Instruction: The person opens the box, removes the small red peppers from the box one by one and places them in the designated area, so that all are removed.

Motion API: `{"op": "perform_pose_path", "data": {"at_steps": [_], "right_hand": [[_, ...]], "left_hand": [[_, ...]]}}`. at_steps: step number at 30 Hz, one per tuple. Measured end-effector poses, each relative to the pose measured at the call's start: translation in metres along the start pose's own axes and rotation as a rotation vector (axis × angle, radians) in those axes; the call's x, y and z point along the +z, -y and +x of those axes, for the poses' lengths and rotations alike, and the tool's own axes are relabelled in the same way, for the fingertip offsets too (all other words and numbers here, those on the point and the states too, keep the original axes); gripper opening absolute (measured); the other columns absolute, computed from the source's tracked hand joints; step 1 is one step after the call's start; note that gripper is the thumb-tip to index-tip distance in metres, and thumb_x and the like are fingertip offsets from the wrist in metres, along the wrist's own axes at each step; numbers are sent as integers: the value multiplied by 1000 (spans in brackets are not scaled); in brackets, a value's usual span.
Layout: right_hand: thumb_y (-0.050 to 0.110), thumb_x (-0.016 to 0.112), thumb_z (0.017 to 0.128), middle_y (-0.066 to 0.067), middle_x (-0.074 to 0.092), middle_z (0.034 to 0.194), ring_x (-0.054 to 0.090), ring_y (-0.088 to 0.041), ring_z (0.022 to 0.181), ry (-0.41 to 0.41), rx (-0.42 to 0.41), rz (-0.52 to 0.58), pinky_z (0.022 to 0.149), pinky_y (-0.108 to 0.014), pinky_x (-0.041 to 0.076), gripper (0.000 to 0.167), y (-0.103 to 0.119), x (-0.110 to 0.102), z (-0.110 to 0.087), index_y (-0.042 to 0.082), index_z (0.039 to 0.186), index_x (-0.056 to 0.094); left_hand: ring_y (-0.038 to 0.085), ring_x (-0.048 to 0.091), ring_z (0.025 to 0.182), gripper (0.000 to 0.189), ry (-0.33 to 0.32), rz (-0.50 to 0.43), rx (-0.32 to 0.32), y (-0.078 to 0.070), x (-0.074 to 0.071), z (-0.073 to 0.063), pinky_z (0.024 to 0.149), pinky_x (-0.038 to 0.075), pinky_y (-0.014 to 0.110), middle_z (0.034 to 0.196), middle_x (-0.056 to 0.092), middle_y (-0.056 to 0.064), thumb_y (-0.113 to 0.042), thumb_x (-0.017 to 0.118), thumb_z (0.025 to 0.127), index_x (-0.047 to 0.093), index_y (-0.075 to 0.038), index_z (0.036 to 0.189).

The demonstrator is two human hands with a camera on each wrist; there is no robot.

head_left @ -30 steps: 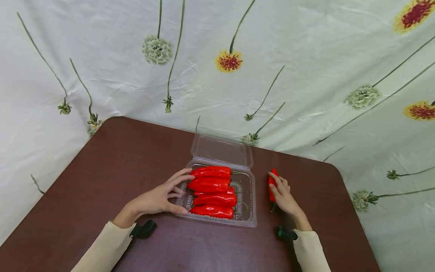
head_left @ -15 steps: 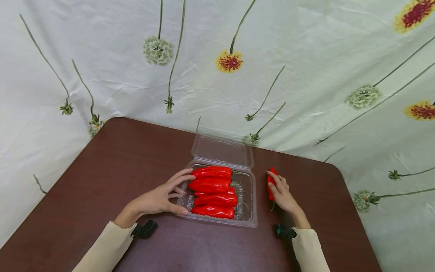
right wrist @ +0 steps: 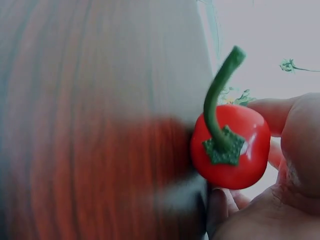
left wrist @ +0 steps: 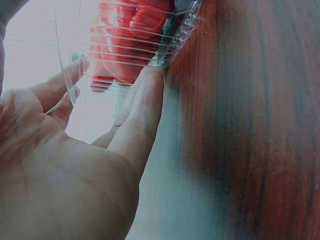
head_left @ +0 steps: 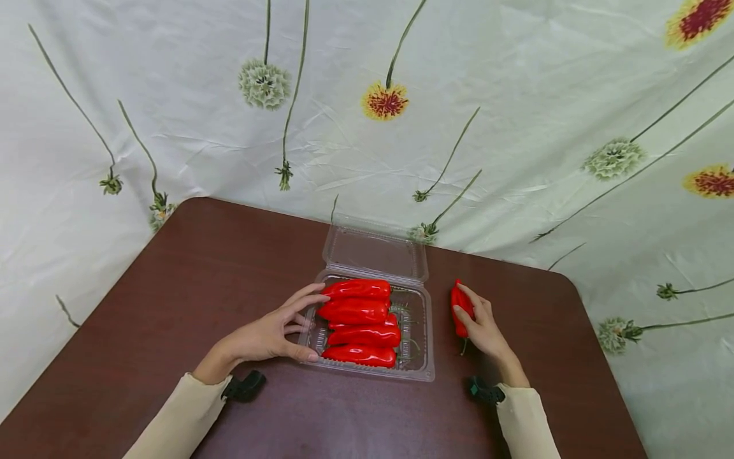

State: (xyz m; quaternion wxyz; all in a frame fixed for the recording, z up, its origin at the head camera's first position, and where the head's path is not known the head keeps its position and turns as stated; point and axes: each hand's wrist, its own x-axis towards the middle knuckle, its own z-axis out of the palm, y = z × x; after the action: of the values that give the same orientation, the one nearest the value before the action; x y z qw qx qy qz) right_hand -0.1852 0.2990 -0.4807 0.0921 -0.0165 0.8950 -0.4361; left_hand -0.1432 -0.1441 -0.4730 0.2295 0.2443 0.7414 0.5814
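In the head view, a clear plastic container (head_left: 427, 338) lies mid-table with several red peppers (head_left: 352, 312) side by side in it, stems toward the right. My left hand (head_left: 258, 336) holds its left end, thumb at the near corner and fingers along the side. To the right of the container, my right hand (head_left: 486, 326) grips a single red pepper (head_left: 461, 305) between thumb and fingers. The right wrist view shows that pepper's stem end, with a curved green stem (right wrist: 215, 100), close to the tabletop. Some fingers are hidden behind it.
The container's hinged clear lid (head_left: 375, 255) is folded back toward the far table edge. Brown wooden table (head_left: 246, 255) surrounds the container. Floral fabric (head_left: 344, 140) hangs behind the table and along its sides.
The right hand has shifted its hold on the pepper, and more of the pepper's red side shows, its tip slightly farther away. The left hand and the container have stayed put.
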Motion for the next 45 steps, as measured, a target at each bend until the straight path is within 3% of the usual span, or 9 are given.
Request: {"op": "perform_pose_path", "data": {"at_steps": [8,19,22,27,39,45], "right_hand": [[21,53,105,-26,20,152,41,-40,119,-23,-15,-1,78,-32,52,55,3,-7,-6,14,155,32],[19,54,104,-26,30,149,43,-42,121,-63,-113,-104,87,-41,47,52,16,-16,-12,10,153,37],[17,57,103,-26,34,147,42,-42,120,-77,-160,-111,90,-42,47,51,21,-14,-14,8,151,41],[15,61,100,-22,42,142,42,-38,122,-99,-245,-115,91,-33,49,47,32,-9,-20,6,145,49],[19,62,101,-17,38,150,37,-31,134,-73,-367,-135,98,-55,46,43,67,3,-38,13,142,54],[18,65,99,-12,43,147,36,-27,136,-62,-415,-144,99,-51,45,41,76,14,-47,14,139,58]], "left_hand": [[35,46,123,92,-2,-4,-7,1,0,0,111,34,61,166,4,0,-24,84,82,29,-20,156],[33,45,120,92,-2,1,-12,0,-1,1,111,35,60,166,4,-1,-25,84,82,30,-21,156],[33,45,120,92,-1,-2,-13,0,-1,1,111,35,59,166,4,-1,-25,84,82,30,-21,156],[34,45,121,92,4,-13,-15,0,0,1,111,35,59,166,4,0,-23,83,82,30,-21,156],[37,45,124,96,8,-16,-16,0,-1,1,112,34,60,166,4,-1,-23,84,82,25,-21,157],[35,46,122,95,6,-13,-16,0,-1,0,112,34,60,166,4,-1,-23,84,82,25,-21,157]]}}
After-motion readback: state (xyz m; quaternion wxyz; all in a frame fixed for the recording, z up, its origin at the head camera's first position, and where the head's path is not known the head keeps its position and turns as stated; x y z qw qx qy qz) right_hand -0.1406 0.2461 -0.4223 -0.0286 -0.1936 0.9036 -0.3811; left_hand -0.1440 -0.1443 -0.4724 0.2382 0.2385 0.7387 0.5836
